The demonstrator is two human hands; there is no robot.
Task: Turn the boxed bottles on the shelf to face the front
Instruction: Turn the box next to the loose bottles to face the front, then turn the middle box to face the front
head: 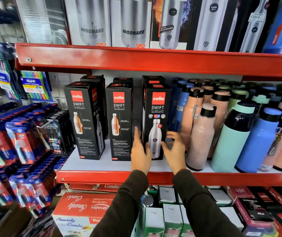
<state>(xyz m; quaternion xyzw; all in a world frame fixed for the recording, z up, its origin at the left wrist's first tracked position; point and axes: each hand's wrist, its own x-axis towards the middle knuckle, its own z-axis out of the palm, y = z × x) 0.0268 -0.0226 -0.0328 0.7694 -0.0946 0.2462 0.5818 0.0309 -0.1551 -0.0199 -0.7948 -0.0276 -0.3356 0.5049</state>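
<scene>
Open hands flanking right box

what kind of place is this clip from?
Most likely a retail shop aisle: red metal shelves stocked with black Cello Swift bottle boxes, loose pastel plastic bottles, hanging toothbrush blister packs, and a white price sticker on an upper box.
</scene>
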